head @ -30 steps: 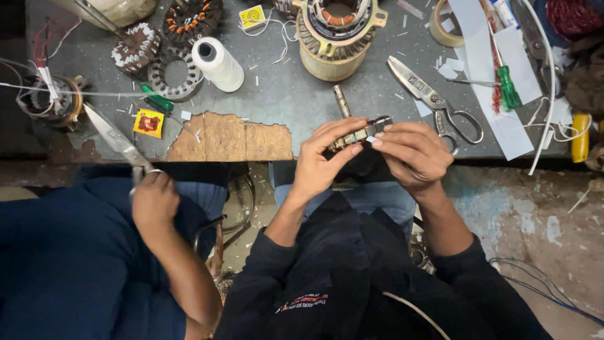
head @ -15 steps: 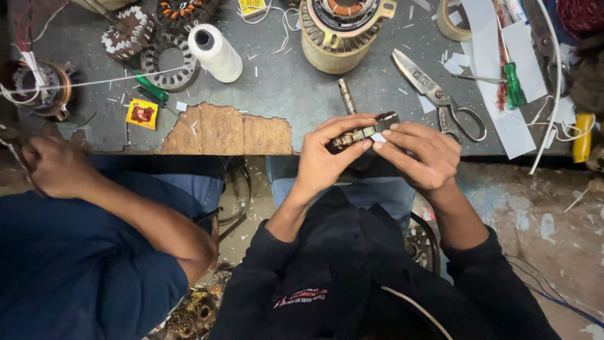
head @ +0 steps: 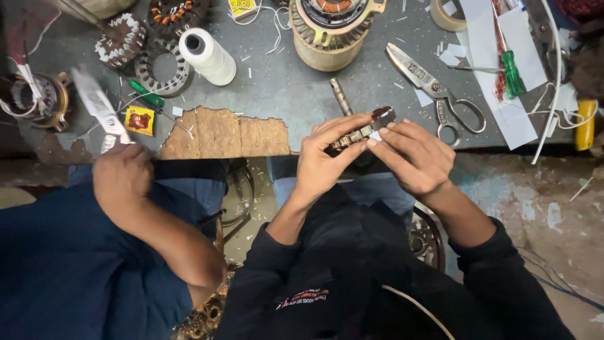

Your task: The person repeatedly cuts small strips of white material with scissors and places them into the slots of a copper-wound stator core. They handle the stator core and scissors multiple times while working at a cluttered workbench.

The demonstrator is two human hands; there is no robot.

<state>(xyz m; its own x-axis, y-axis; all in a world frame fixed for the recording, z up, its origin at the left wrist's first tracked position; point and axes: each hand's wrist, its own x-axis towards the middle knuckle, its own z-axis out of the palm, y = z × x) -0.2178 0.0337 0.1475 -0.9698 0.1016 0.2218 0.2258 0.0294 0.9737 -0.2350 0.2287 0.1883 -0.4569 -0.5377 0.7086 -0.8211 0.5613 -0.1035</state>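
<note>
**Both hands on small laminated part at bench edge**

Nearest the cam, wearer's black sleeves ran up to both hands, meeting just over the front edge of the grey bench (head: 352, 126). Left hand (head: 324, 157) was closed around a small dark stacked metal part (head: 360, 131), thumb and fingers clamping its near end; part was tilted, far end higher and to the right. Right hand (head: 412, 154) was curled w/ fingertips pressed on the part's right end and a small white slip there; it touched the part, full grip not confirmable from this angle. Part sat above the bench lip, off the surface.

Left of that, a co-worker in blue had a hand (head: 123, 173) fisted on a blurred flat blade-like tool (head: 94, 101), near a chipped brown board (head: 223, 133) lying on the bench edge.

Mid-bench: short metal rod (head: 340, 96) just beyond the left hand, big shears (head: 434, 91) to the right, red-yellow packet (head: 139, 120) and green-handled tool (head: 146, 93) to the left.

Far side: white thread spool (head: 207, 56), stator rings w/ copper windings (head: 162, 66), cream motor housing (head: 330, 28), tape roll (head: 447, 14), green screwdriver (head: 513, 72) on white paper strips (head: 491, 56), yellow item (head: 585, 124) at far right.
</note>
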